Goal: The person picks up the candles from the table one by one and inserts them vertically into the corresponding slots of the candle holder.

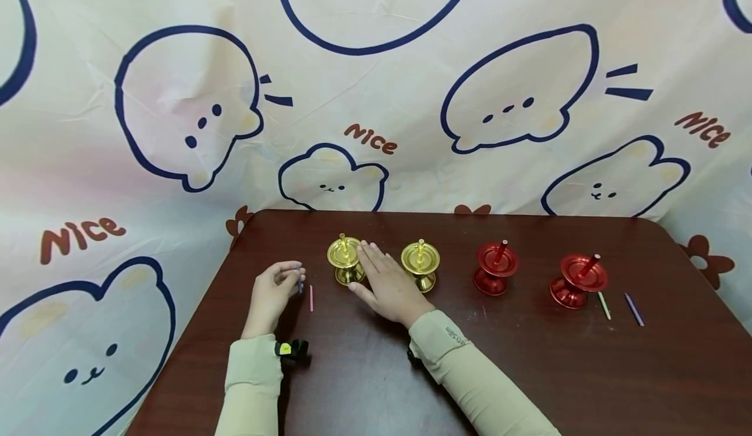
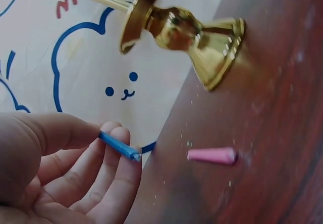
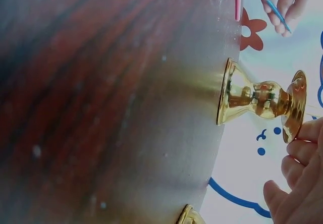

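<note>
A short blue candle (image 2: 120,146) is pinched between the thumb and fingers of my left hand (image 1: 276,292). On the table to the right of that hand lies a pink candle (image 1: 311,298). Just beyond it stands the left gold candle holder (image 1: 346,260), upright, with a thin gold post rising from its dish. My right hand (image 1: 388,284) reaches over from the right, fingers extended and fingertips right at the edge of this holder's dish. Partly behind the right hand is a second gold candle holder (image 1: 420,258).
Further right stand two red candle holders, one nearer the middle (image 1: 497,261) and one (image 1: 578,275) further out. Beside the outer one lie a green candle (image 1: 604,305) and a purple candle (image 1: 634,309). A patterned cloth (image 1: 423,175) hangs behind the brown table (image 1: 352,371).
</note>
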A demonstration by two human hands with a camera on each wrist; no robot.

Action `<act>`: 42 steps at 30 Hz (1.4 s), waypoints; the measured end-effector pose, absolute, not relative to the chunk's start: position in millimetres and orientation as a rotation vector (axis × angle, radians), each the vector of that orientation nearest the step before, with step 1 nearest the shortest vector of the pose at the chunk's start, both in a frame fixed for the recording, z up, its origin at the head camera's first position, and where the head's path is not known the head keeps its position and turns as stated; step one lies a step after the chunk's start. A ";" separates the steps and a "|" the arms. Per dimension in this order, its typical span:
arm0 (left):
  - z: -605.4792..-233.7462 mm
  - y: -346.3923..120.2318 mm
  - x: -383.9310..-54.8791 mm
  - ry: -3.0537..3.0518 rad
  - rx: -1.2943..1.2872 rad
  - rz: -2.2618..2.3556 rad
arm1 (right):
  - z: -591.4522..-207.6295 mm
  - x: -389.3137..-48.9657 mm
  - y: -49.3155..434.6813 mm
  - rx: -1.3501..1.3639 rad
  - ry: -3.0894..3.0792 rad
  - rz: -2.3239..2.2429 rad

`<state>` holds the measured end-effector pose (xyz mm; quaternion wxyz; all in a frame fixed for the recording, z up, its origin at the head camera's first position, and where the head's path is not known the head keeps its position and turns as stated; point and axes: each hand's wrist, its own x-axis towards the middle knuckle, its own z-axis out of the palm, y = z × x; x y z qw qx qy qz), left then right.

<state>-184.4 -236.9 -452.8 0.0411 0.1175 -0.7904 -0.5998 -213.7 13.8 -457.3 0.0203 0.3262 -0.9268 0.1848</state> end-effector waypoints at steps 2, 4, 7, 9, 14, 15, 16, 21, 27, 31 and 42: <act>-451.9 -235.8 -185.0 -2.374 0.362 -1.904 | -456.9 -213.9 13.9 1.008 -2.880 0.564; -451.2 -234.4 -186.0 -2.334 0.365 -1.961 | -456.3 -213.8 14.1 1.001 -2.890 0.550; -450.1 -232.2 -186.8 -2.288 0.367 -2.031 | -455.8 -213.6 13.9 0.993 -2.901 0.535; -449.5 -231.2 -186.8 -2.262 0.365 -2.066 | -455.7 -213.3 13.2 0.992 -2.901 0.534; -450.0 -228.9 -186.3 -2.203 0.359 -2.122 | -456.7 -212.2 11.6 0.995 -2.897 0.551; -450.3 -228.3 -186.5 -2.195 0.358 -2.131 | -457.2 -212.0 11.7 0.994 -2.894 0.552; -450.9 -227.5 -186.7 -2.189 0.359 -2.139 | -457.6 -211.8 11.9 0.992 -2.895 0.555; -453.8 -223.8 -187.3 -2.165 0.359 -2.176 | -459.6 -210.9 13.3 0.990 -2.890 0.543; -452.1 -218.8 -190.0 -2.147 0.314 -2.144 | -457.2 -212.2 13.8 1.013 -2.872 0.530; -448.9 -214.7 -191.2 -2.137 0.263 -2.117 | -455.3 -213.1 13.8 1.012 -2.876 0.515; -443.3 -205.9 -194.0 -2.046 0.187 -2.136 | -455.5 -213.5 13.2 1.019 -2.891 0.543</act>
